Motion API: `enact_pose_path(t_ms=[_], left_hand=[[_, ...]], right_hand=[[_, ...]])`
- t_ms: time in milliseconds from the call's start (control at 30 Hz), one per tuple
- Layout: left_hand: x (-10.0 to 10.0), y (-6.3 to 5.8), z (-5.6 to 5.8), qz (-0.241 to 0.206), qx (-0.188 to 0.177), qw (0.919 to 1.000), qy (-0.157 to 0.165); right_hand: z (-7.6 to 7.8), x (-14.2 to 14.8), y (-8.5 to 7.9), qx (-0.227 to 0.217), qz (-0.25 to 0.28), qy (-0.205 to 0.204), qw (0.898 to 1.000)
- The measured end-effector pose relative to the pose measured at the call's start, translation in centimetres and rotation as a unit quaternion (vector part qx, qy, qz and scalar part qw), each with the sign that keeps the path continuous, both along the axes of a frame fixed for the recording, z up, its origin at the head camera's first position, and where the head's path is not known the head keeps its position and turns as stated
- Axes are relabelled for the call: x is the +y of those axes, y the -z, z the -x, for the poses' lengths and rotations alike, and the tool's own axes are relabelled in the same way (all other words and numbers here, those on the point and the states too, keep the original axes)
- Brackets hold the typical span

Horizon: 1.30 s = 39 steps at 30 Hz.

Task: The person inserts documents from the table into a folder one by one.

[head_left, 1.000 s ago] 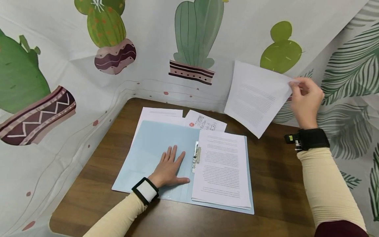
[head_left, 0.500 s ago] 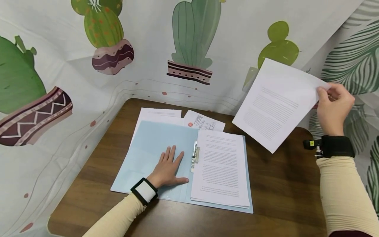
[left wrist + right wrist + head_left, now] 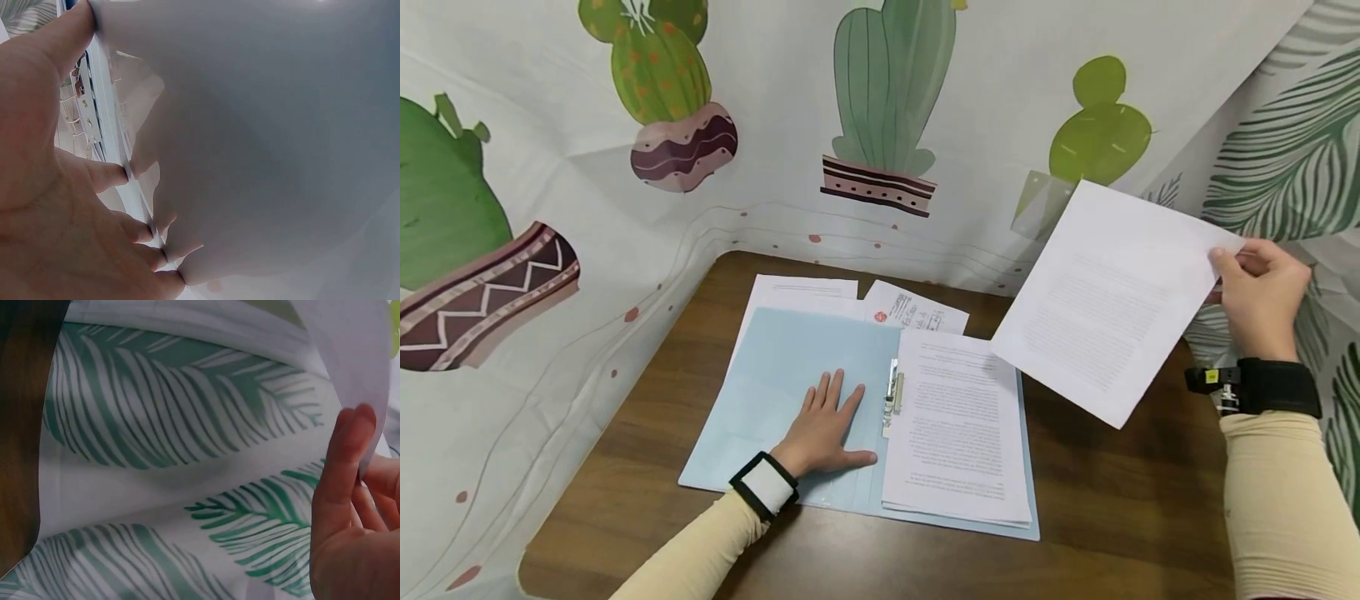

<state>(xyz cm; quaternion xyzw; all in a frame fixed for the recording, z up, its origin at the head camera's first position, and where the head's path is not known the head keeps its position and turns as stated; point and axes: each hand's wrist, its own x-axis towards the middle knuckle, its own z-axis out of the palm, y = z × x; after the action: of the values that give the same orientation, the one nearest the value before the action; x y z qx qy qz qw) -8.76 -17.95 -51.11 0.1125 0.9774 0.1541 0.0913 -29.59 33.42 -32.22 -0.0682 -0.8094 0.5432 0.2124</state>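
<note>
An open light blue folder [image 3: 820, 342] lies on the table, its metal clip [image 3: 893, 392] at the spine. A stack of printed sheets [image 3: 958, 433] rests on the folder's right side. My left hand [image 3: 823, 429] lies with fingers spread on the left cover; the left wrist view shows its fingertips [image 3: 112, 176] touching the shiny cover [image 3: 269, 144]. Off to the right, my right hand [image 3: 1262, 292] pinches a printed sheet of paper [image 3: 1112, 300] by one corner, above the table. In the right wrist view the thumb and fingers hold the sheet's edge [image 3: 362, 369].
Behind the folder, a white printed sheet [image 3: 805, 286] and a smaller paper with a red stamp [image 3: 917, 308] stick out from under it. The brown wooden table [image 3: 1112, 492] has a rounded corner at the left. A cactus-print cloth [image 3: 760, 100] hangs behind.
My right hand has carried the sheet to the right, then slightly lower. A clear notched piece by the cloth has come into view behind the sheet. The left hand stays on the cover.
</note>
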Motion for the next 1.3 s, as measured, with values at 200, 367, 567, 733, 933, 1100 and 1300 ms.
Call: enact_pose_path(t_ms=[200,367,567,733,933,1100,1300], left_hand=[[0.0,0.2,-0.1,0.005,0.003,1.0,0.004],[0.1,0.2,0.0,-0.001,0.006,1.0,0.004],[0.1,0.2,0.0,0.004,0.002,1.0,0.006],[0.1,0.2,0.0,0.003,0.005,1.0,0.005],[0.2,0.1,0.0,0.002,0.004,1.0,0.003],[0.1,0.3,0.1,0.005,0.002,1.0,0.002],[0.1,0.3,0.1,0.008,-0.001,1.0,0.002]], right_hand=[[-0.2,0.8,1.1,-0.058,-0.045,-0.035,0.997],[-0.2,0.3,2.8,-0.097,-0.07,-0.059,0.991],[-0.4,-0.5,4.9,-0.131,-0.081,-0.078,0.985],[-0.4,-1.1,6.4,-0.145,-0.07,-0.105,0.981],[-0.6,-1.7,8.1,-0.152,-0.067,-0.133,0.977],[-0.8,-2.4,9.4,-0.16,-0.067,-0.159,0.972],[-1.1,-3.7,10.9,-0.17,-0.075,-0.192,0.964]])
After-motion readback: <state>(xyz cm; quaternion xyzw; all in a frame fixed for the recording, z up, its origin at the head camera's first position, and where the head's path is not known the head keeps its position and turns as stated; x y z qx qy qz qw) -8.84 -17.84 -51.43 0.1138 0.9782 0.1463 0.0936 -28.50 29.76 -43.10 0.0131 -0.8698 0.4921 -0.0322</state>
